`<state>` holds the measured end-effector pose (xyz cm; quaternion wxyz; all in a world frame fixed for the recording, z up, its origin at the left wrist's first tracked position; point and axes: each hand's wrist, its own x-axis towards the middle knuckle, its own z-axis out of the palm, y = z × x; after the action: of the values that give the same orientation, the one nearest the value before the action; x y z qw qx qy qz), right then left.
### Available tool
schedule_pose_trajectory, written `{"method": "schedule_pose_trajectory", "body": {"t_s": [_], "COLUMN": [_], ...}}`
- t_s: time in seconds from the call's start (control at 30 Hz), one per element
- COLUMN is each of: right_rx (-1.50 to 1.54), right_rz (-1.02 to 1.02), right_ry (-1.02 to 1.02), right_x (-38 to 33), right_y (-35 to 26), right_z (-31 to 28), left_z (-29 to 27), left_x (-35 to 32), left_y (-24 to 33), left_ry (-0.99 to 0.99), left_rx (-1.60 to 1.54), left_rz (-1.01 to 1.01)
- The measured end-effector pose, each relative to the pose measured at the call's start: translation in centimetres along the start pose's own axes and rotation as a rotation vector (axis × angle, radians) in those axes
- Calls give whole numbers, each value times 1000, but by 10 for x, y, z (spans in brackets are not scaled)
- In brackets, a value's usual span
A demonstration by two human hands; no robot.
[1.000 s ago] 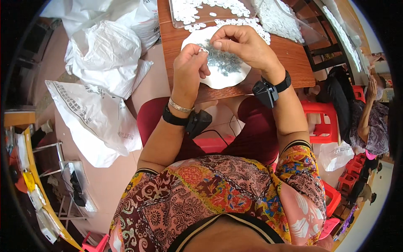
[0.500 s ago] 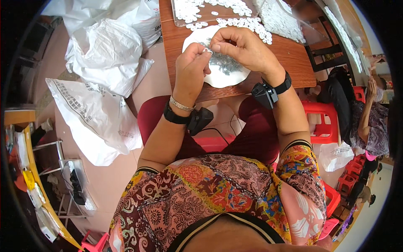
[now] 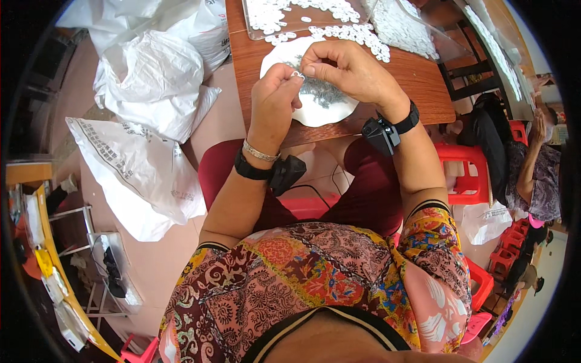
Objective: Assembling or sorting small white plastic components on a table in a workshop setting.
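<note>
My left hand (image 3: 271, 100) is closed in a pinch on a small white plastic piece (image 3: 297, 75) that pokes out past the thumb and forefinger. Beside it my right hand (image 3: 354, 71) has thumb and forefinger pressed together, nearly touching that piece. Whatever is between the right fingertips is too small to name. Both hands hover over a round white sheet or dish (image 3: 315, 120) with a wavy edge. On it lies a heap of tiny grey metal parts (image 3: 325, 95), partly hidden by my hands.
Small white oval pieces (image 3: 360, 37) are scattered at the back of the brown wooden table (image 3: 417, 91). A clear tray (image 3: 266, 30) and a clear bag (image 3: 402, 30) hold more. White sacks (image 3: 148, 78) stand on the left floor; red stools (image 3: 463, 172) and another person (image 3: 535, 175) are right.
Both hands keep almost the same pose, fingertips together over the round white sheet. The view has shifted slightly; nothing has visibly been let go or picked up.
</note>
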<state>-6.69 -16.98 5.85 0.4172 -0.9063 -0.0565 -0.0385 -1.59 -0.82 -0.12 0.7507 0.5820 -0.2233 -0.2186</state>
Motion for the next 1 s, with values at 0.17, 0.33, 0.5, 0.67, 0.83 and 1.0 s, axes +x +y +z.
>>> {"method": "schedule_pose_trajectory", "body": {"t_s": [0.17,0.33,0.5,0.67,0.83,1.0], "right_rx": [-30,-188,-255,-51,-455,-599], "right_rz": [-51,-88,-57,-3,242,275], "right_ry": [10,14,-13,87,373,336], "right_x": [2,0,0,-4,-6,-10], "right_y": [1,-2,-8,15,92,125], "right_z": [4,3,0,-17,-70,-68], "left_z": [-2,0,3,6,-4,-6], "left_x": [0,-1,-5,-3,4,6], "left_y": [-3,-1,-5,-2,-4,0], "left_ry": [3,-7,-20,-32,15,28], "left_rx": [6,105,86,-9,-99,-154], "left_rz": [0,11,10,-21,17,17]}}
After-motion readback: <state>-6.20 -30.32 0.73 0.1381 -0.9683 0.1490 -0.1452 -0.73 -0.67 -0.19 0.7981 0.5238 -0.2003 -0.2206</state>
